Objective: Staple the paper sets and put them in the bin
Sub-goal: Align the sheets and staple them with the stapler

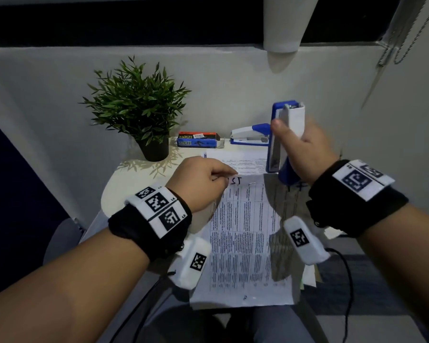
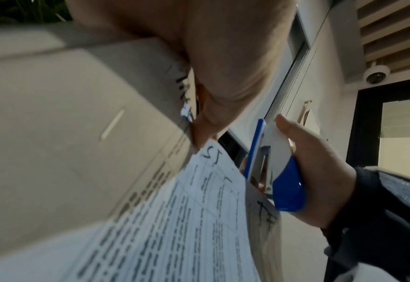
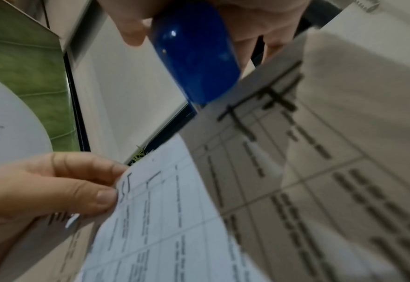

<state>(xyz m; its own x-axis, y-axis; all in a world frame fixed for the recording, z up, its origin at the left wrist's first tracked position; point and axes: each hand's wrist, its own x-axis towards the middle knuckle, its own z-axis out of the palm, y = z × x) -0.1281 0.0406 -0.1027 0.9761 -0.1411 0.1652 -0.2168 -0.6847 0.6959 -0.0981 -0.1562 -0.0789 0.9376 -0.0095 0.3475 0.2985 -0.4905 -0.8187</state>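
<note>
A printed paper set (image 1: 245, 238) with a table and a handwritten "12" hangs over the table's near edge. My left hand (image 1: 203, 181) pinches its top left corner between thumb and fingers (image 3: 102, 196); a staple (image 1: 252, 184) shows near that top edge. My right hand (image 1: 305, 152) grips a blue and white stapler (image 1: 286, 134), held upright above the sheet's top right corner (image 2: 271, 167). The stapler's blue end (image 3: 196, 57) sits just over the paper's edge. No bin is visible.
A second blue and white stapler (image 1: 250, 137) and a box of staples (image 1: 198, 139) stand at the table's back, beside a potted plant (image 1: 139, 110). More printed sheets (image 1: 243, 162) lie under the held set. A white lamp shade (image 1: 285, 23) hangs above.
</note>
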